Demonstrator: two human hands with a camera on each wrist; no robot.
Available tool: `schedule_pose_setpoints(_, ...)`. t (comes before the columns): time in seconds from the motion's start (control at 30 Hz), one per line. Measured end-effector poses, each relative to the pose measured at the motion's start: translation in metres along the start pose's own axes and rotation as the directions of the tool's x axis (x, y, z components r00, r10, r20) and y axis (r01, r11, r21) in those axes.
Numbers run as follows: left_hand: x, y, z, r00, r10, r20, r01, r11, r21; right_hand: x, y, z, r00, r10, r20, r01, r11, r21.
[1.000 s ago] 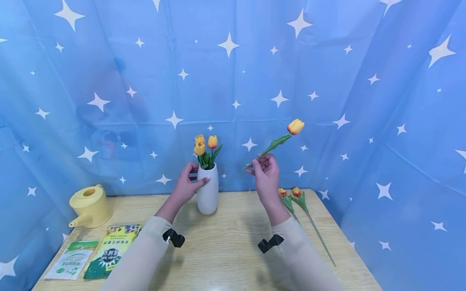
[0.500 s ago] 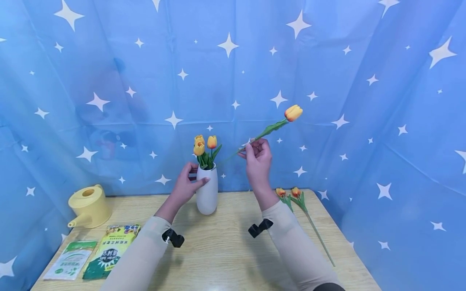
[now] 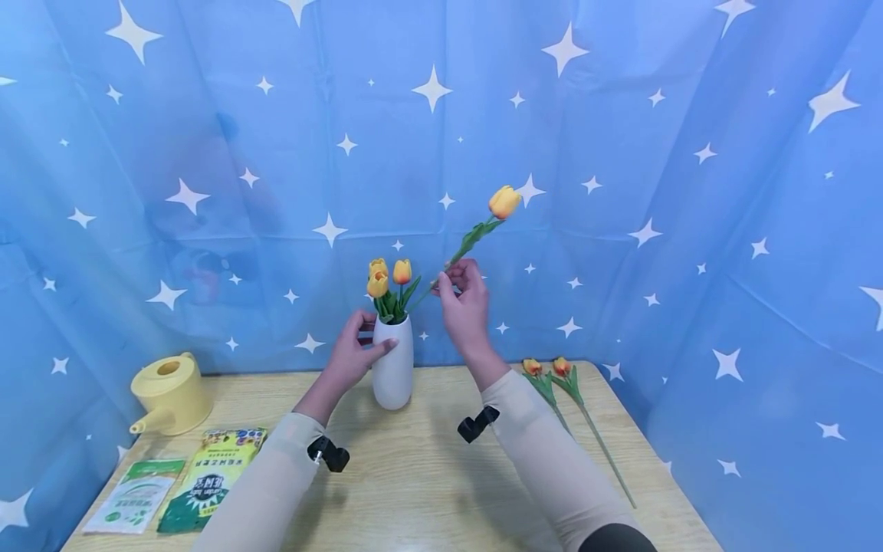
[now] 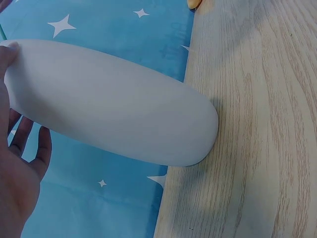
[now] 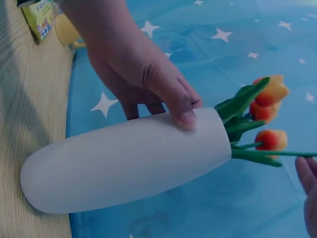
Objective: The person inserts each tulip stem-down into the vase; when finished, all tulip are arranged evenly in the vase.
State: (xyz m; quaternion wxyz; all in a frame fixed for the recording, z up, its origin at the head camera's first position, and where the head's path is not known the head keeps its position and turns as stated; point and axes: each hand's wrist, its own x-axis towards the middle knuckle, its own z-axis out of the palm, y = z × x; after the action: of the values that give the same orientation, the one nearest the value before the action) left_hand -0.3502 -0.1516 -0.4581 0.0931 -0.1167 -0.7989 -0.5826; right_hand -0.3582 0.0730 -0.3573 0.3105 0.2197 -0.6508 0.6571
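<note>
A white vase (image 3: 392,372) stands upright on the table, with several yellow-orange tulips (image 3: 402,271) in its mouth. My left hand (image 3: 353,354) holds the vase near the rim, thumb in front and fingers on the far side. My right hand (image 3: 466,308) pinches the green stem of another yellow tulip (image 3: 505,202), which leans up to the right. In the right wrist view that tulip's stem (image 5: 277,153) reaches the vase mouth; whether its tip is inside cannot be made out. Two more tulips (image 3: 561,367) lie on the table to the right.
A yellow watering can (image 3: 171,394) stands at the table's back left. In front of it lie a yellow-green bag (image 3: 214,475) and a white-green packet (image 3: 136,494). A blue star-patterned curtain (image 3: 441,153) hangs behind the wooden table (image 3: 400,491).
My right hand has moved left and up with the tulip, bringing the stem's lower end to the vase mouth. The left hand and vase have stayed in place.
</note>
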Motion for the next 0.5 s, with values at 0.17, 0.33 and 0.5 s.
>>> schedule_pose_setpoints(0.17, 0.000, 0.000, 0.000, 1.000, 0.006, -0.002, -0.006, 1.000, 0.001, 0.001, 0.007, 0.004, 0.997, 0.017, 0.078, -0.013, 0.998, -0.056)
schedule_pose_setpoints(0.33, 0.000, -0.001, 0.000, 1.000, 0.011, -0.002, -0.011, 1.000, 0.001, 0.001, 0.013, 0.007, 0.985, 0.038, 0.169, -0.011, 0.987, -0.160)
schedule_pose_setpoints(0.5, 0.001, -0.002, 0.000, 1.000, 0.012, -0.001, -0.012, 1.000, 0.002, 0.000, 0.017, 0.011, 0.965, 0.087, 0.246, -0.013, 0.958, -0.287)
